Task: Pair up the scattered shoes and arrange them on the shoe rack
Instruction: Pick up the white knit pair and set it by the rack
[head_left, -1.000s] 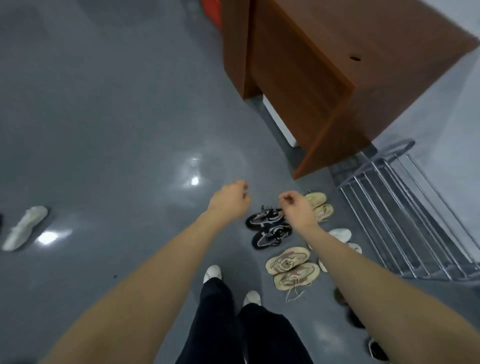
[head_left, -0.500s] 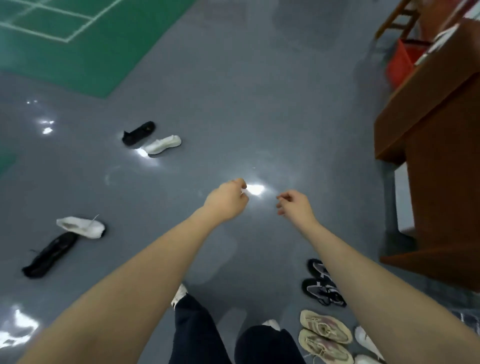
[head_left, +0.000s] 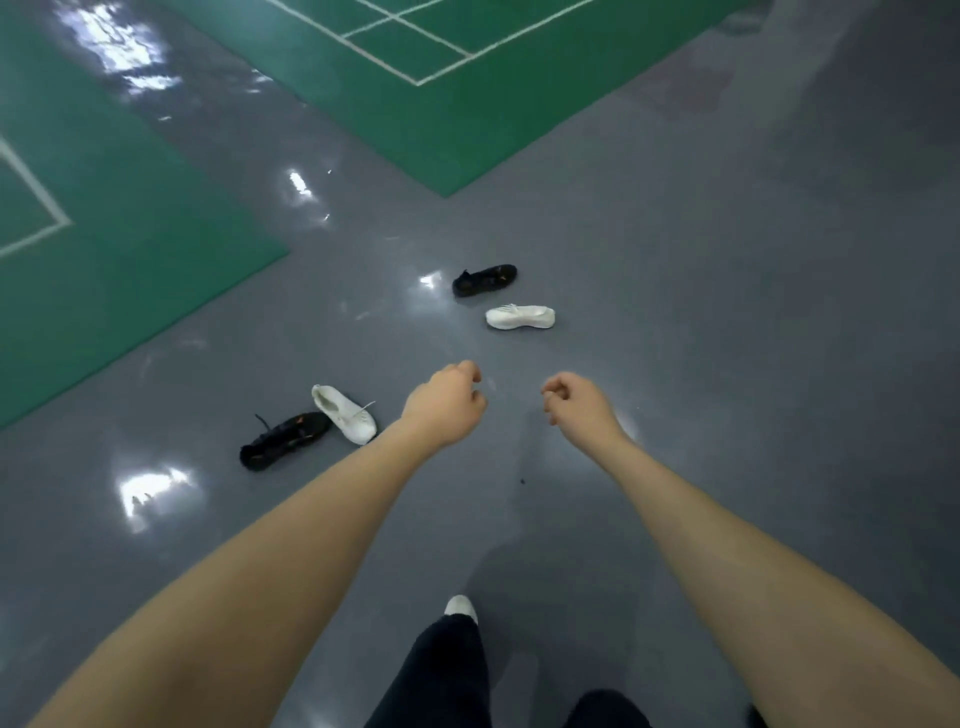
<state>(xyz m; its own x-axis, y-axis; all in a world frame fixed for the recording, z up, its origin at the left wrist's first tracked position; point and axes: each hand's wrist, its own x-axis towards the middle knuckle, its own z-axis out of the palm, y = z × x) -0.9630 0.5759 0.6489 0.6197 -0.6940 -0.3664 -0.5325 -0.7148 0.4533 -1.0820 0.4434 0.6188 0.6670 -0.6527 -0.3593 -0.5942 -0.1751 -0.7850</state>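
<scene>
- On the grey floor (head_left: 727, 364): four loose shoes, black shoe (head_left: 484, 280) beside white shoe (head_left: 520, 317), second white shoe (head_left: 344, 414) touching second black shoe (head_left: 283, 440), mismatched, so unsorted.
- Ahead of the body: left hand (head_left: 445, 401) and right hand (head_left: 581, 404), apart, loosely curled, holding nothing, likely readied for picking up.
- Out of view: shoe rack.

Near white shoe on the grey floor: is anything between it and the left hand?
Nothing visible. The near white shoe lies beside the near black shoe, with only bare grey floor between it and the empty left hand.

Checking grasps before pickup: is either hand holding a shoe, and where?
Nothing is held. The left hand and right hand are empty, fingers loosely curled.
</scene>
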